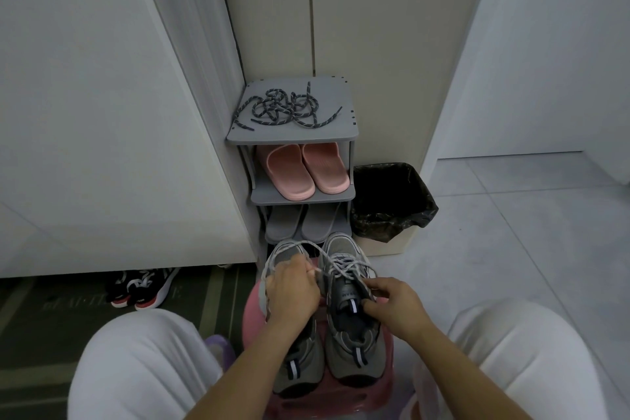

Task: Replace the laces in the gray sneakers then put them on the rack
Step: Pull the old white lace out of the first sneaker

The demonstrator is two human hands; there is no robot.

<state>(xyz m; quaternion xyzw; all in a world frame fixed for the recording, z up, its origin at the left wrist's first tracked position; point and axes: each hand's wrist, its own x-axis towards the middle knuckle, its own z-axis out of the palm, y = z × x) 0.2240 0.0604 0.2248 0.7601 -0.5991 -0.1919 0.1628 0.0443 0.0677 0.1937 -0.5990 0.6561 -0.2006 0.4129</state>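
Sitting with both gray sneakers (354,348) side by side on a pink stool (254,314) between the knees, just in front of the rack (335,87). Left hand (293,290) is curled over the left shoe, pinching the light lace (344,266). Right hand (395,303) pinches it by the other shoe's tongue. Dark laces (283,109) are piled on the rack's top shelf.

The left sneaker (300,361) and right sneaker (351,331) are sitting side by side on the stool (252,310) between my knees. My left hand (293,290) is lying on the left one and my right hand (395,303) is gripping the right one. The rack (335,92) is standing just behind them, carrying loose laces (283,109) on top, slides (303,170) below and slippers (300,223) lower still. The bin (392,201) is sitting at its right; trainers (143,286) are lying on the mat (51,317) to my left.
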